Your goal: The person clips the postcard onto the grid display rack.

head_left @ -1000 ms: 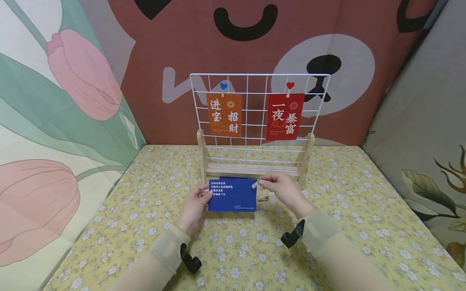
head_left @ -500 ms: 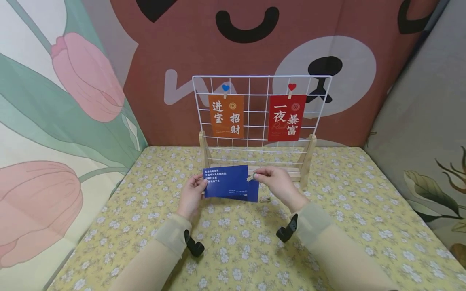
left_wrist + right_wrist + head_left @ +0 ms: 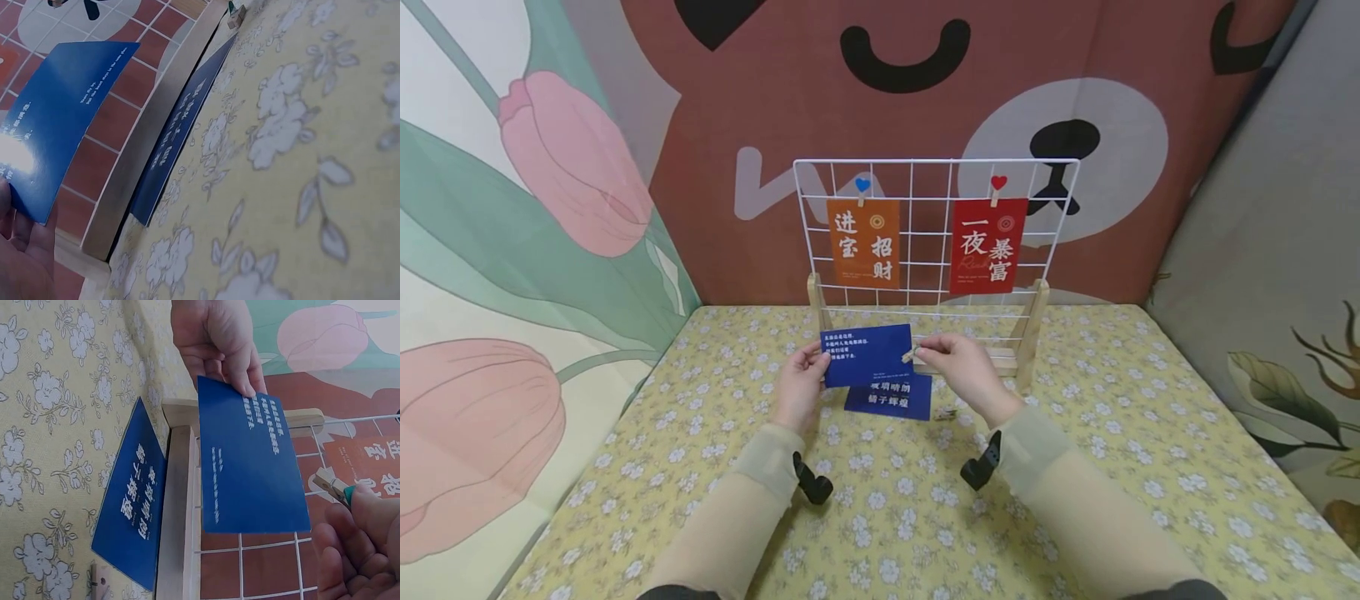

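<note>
- The left hand (image 3: 799, 387) pinches the left edge of a blue card (image 3: 867, 356), thumb in front and fingers behind, and holds it up off the table (image 3: 1112, 433).
- The right hand (image 3: 958, 371) sits at the card's right edge, thumb and fingers closed on a small wooden clip (image 3: 910, 354). The clip's tip meets the card's upper right corner; whether it bites the card I cannot tell.
- The held card spans the gap between the two hands, white lines of text facing the person.
- A second blue card (image 3: 888, 397) lies flat on the table just below the hands, partly covered by the held card.
- Another wooden clip (image 3: 946, 412) lies on the table under the right hand, beside that flat card.
- Beyond both hands stands a white wire grid (image 3: 934, 229) in a wooden stand (image 3: 1028, 337).
- An orange card (image 3: 863, 243) hangs on the grid above the left hand, and a red card (image 3: 987, 246) above the right hand, each clipped at the top.
</note>
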The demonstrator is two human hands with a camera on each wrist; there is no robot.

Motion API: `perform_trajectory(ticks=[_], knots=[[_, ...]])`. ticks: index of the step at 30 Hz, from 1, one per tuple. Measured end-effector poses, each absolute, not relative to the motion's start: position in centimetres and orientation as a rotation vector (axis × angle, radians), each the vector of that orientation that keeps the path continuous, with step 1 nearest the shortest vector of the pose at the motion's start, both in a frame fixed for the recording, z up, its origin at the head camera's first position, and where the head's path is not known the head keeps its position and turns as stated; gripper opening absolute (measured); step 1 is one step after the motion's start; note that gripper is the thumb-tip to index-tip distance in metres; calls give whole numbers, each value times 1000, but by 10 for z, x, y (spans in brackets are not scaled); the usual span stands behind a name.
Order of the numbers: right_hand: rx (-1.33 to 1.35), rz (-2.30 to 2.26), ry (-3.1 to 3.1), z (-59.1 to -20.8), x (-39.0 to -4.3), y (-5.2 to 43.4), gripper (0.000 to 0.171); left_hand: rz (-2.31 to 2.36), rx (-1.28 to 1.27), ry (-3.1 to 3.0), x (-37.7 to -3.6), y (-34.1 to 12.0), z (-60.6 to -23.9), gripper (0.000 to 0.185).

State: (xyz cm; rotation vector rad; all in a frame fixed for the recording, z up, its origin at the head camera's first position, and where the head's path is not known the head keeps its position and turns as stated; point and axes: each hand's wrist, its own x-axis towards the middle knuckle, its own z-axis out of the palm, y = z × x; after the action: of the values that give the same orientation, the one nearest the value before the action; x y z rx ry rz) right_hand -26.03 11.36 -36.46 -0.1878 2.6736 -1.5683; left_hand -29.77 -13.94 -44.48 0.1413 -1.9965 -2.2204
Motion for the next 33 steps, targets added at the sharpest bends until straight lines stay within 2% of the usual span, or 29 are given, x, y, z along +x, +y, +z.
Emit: perform_trajectory(ticks=[26,33], knots=[[-327,-1308,3045,-352,-296,91,32,-2115,215,-1874,-331,-104,-446,25],[-356,-1178,3185,-348,-306,85,28,-1933,280,-1952,-332,-95,-444,24]])
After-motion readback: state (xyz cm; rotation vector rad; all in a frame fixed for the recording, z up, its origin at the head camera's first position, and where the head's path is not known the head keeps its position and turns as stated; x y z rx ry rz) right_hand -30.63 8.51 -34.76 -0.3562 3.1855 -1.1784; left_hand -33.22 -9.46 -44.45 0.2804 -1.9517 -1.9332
